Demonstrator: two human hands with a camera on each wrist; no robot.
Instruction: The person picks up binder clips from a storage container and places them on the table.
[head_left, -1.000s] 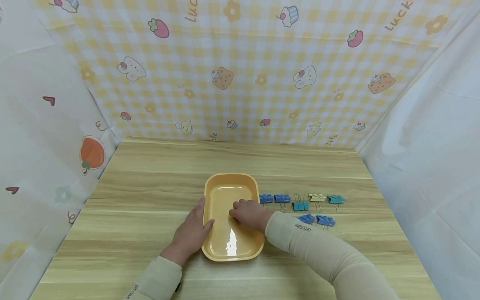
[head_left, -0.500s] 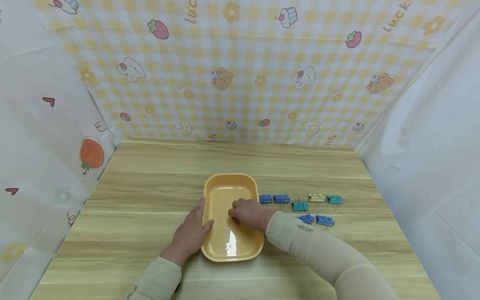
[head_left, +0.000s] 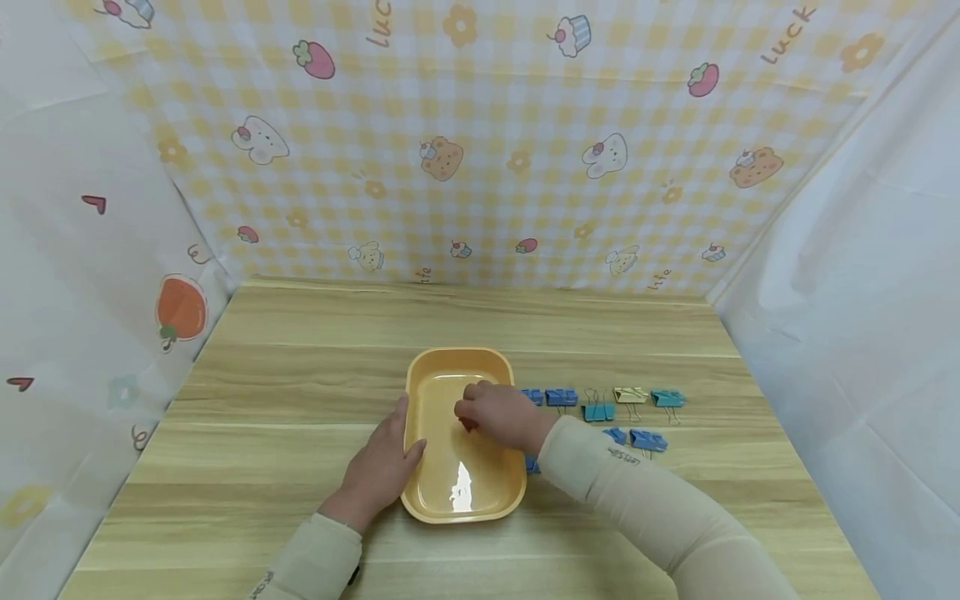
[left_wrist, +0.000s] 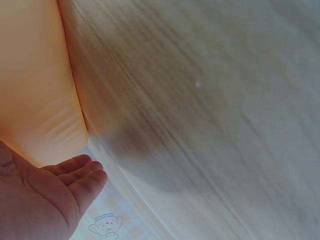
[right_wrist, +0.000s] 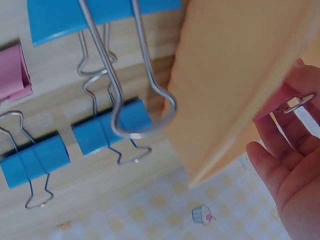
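A yellow tray [head_left: 461, 492] stands on the wooden table. My left hand [head_left: 378, 467] holds its left side, thumb over the rim and fingers extended along the outer wall. In the left wrist view the fingers [left_wrist: 82, 175] reach past the tray's end. My right hand [head_left: 506, 414] is over the tray's inside, fingers curled, pinching a pinkish-red binder clip [right_wrist: 272, 102] with a metal wire handle. Only a small dark red part of it shows below the fingers in the head view. The right hand's palm [right_wrist: 305, 200] faces the camera in the right wrist view.
Right of the tray lie several binder clips: blue clips [head_left: 561, 397], teal clips [head_left: 598, 412] and a pale yellow clip [head_left: 631, 395]. A pink clip [right_wrist: 12, 72] also lies there, hidden by the sleeve in the head view. A patterned cloth [head_left: 480, 208] hangs behind the table.
My right hand has risen slightly and turned, so the red clip beneath its fingers now shows. A blue clip beside the tray has come out from behind the sleeve. The left hand stays put.
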